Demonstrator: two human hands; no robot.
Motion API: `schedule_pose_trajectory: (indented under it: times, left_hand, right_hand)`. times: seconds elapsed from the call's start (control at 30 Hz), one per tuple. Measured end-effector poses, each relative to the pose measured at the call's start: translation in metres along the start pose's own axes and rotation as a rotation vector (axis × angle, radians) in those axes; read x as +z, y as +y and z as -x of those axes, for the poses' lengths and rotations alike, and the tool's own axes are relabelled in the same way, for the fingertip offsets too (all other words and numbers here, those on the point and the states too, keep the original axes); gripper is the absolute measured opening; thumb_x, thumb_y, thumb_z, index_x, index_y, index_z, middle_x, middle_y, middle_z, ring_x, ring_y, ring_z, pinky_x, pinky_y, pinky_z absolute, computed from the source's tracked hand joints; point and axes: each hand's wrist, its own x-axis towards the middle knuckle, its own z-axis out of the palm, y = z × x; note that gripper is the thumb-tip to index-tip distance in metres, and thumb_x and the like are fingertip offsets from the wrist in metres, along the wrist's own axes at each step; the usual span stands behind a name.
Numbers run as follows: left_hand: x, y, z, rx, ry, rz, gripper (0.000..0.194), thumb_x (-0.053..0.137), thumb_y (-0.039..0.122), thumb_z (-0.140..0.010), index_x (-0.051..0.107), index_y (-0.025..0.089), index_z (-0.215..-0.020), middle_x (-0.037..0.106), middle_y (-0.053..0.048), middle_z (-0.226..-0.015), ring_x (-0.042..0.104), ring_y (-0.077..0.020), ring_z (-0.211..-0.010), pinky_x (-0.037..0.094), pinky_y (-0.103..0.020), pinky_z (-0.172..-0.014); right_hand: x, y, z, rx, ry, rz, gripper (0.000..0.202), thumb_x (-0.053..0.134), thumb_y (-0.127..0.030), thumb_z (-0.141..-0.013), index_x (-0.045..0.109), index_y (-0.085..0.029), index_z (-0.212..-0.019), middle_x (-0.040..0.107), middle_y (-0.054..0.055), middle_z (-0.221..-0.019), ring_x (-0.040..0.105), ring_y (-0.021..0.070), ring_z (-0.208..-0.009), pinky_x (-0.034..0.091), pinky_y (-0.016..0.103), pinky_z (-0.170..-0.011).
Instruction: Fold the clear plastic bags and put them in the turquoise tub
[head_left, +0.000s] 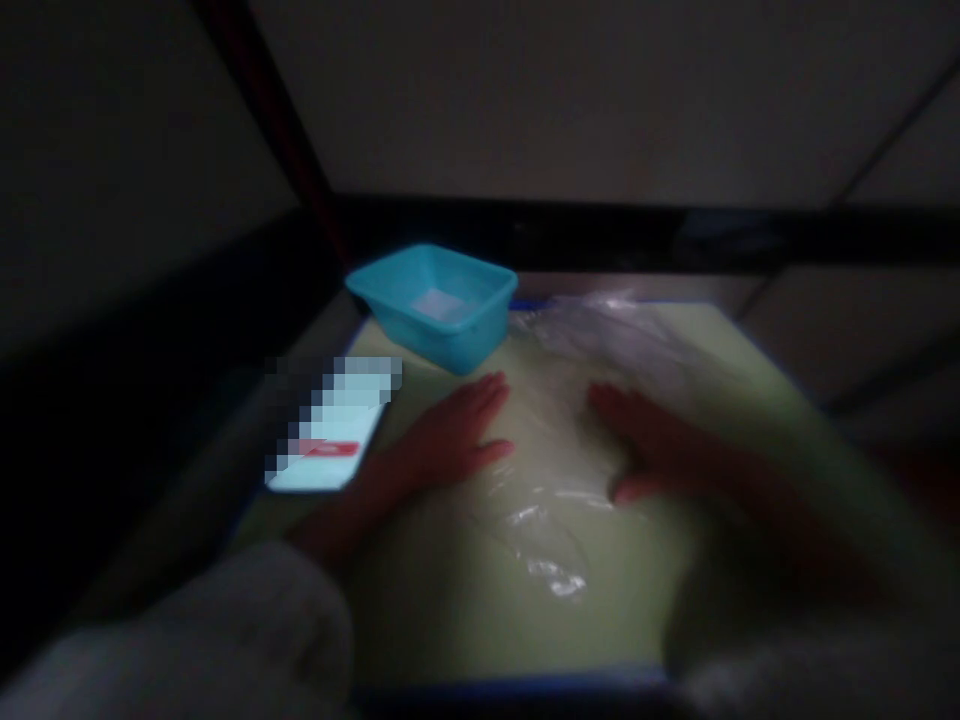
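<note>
A clear plastic sheet or bag (551, 515), wrinkled and shiny, lies spread over a pale yellow table top (480, 630). On its left side my left hand (461, 435) rests flat, fingers stretched out and thumb apart. My right hand (645, 440) lies on the right side of the plastic, also with fingers extended and thumb spread. Neither hand grips anything. Between the two hands is a stretch of plastic. More crumpled clear plastic (611, 335) lies toward the far edge. The picture is dark and blurred, so the plastic's outline is hard to make out.
A turquoise plastic basket (472, 345) with something pale inside stands at the far left corner. Beside my left forearm lies a phone with a lit screen (345, 430), partly pixelated. The table has a blue edge; a wall (562, 110) rises behind it.
</note>
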Motion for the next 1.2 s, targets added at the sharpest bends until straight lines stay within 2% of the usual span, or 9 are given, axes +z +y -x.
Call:
schedule_pose_trajectory:
  times: [0.1,0.2,0.33,0.4,0.53,0.73,0.9,1.1,1.2]
  left_hand:
    - [-0.002,-0.001,0.001,0.012,0.006,0.034,0.073,0.048,0.047,-0.087,0.02,0.009,-0.143,0.015,-0.017,-0.152,0.016,-0.0256,-0.14,0.02,-0.041,-0.113]
    - [-0.005,0.01,0.0,0.04,0.063,0.114,0.073,0.05,0.042,-0.087,0.018,0.01,-0.144,0.014,-0.015,-0.153,0.016,-0.0249,-0.14,0.022,-0.04,-0.113]
    - [-0.009,0.049,-0.007,0.061,0.205,0.202,0.057,0.042,0.03,-0.09,0.025,0.012,-0.142,0.024,-0.012,-0.151,0.021,-0.0218,-0.139,0.026,-0.038,-0.113]
    - [-0.006,0.069,-0.012,0.124,0.226,0.185,0.057,0.041,0.033,-0.091,0.028,0.009,-0.141,0.027,-0.014,-0.149,0.021,-0.022,-0.139,0.025,-0.037,-0.114]
    - [0.006,0.089,-0.018,0.11,0.138,0.115,0.058,0.04,0.037,-0.091,0.033,0.003,-0.137,0.032,-0.017,-0.147,0.024,-0.0224,-0.138,0.022,-0.035,-0.115]
    - [0.015,0.075,-0.015,0.038,0.123,0.039,0.06,0.035,0.05,-0.092,0.036,0.012,-0.138,0.031,-0.01,-0.148,0.023,-0.0235,-0.139,0.02,-0.04,-0.114]
    - [0.015,0.057,-0.005,-0.027,0.153,0.025,0.057,0.037,0.046,-0.092,0.034,0.015,-0.14,0.03,-0.008,-0.149,0.022,-0.0233,-0.139,0.023,-0.041,-0.112]
    - [0.003,0.032,0.01,-0.11,0.071,0.009,0.053,0.039,0.038,-0.093,0.034,0.014,-0.14,0.031,-0.009,-0.148,0.024,-0.0243,-0.138,0.025,-0.042,-0.111]
    - [0.001,0.026,0.014,-0.101,0.084,-0.004,0.055,0.041,0.041,-0.092,0.033,0.016,-0.14,0.029,-0.01,-0.149,0.024,-0.0254,-0.138,0.025,-0.043,-0.11]
  right_hand:
    - [-0.004,0.001,0.005,0.033,0.029,-0.005,0.112,0.056,-0.074,-0.067,0.008,-0.013,-0.148,0.016,0.017,-0.151,0.018,0.0366,-0.136,0.022,0.054,-0.109]
    - [-0.003,-0.009,0.002,0.061,0.1,0.011,0.097,0.046,-0.07,-0.078,0.015,-0.01,-0.147,0.02,0.018,-0.15,0.022,0.0351,-0.136,0.026,0.053,-0.109]
    - [0.011,-0.025,-0.012,0.043,0.228,0.08,0.089,0.037,-0.067,-0.084,0.018,-0.007,-0.146,0.021,0.021,-0.149,0.022,0.0332,-0.137,0.026,0.052,-0.109]
    - [0.021,-0.03,-0.018,0.025,0.251,0.103,0.092,0.038,-0.069,-0.083,0.019,-0.004,-0.145,0.023,0.023,-0.148,0.022,0.033,-0.137,0.025,0.052,-0.109]
    - [0.033,-0.031,-0.021,0.037,0.219,0.13,0.095,0.038,-0.071,-0.081,0.024,0.0,-0.143,0.025,0.027,-0.146,0.022,0.0336,-0.137,0.025,0.051,-0.109]
    - [0.031,-0.029,-0.019,0.05,0.186,0.155,0.094,0.034,-0.071,-0.082,0.024,0.0,-0.143,0.025,0.027,-0.146,0.023,0.0345,-0.136,0.028,0.052,-0.107]
    - [0.027,-0.031,-0.019,0.062,0.141,0.155,0.099,0.033,-0.074,-0.08,0.022,0.0,-0.144,0.021,0.027,-0.146,0.021,0.0361,-0.136,0.028,0.053,-0.106]
    - [0.022,-0.028,-0.015,0.058,0.093,0.163,0.095,0.031,-0.072,-0.083,0.018,-0.001,-0.145,0.018,0.027,-0.147,0.02,0.0361,-0.136,0.027,0.053,-0.107]
    - [0.019,-0.029,-0.013,0.047,0.069,0.146,0.093,0.034,-0.069,-0.084,0.011,-0.005,-0.147,0.016,0.025,-0.148,0.017,0.0363,-0.136,0.025,0.054,-0.107]
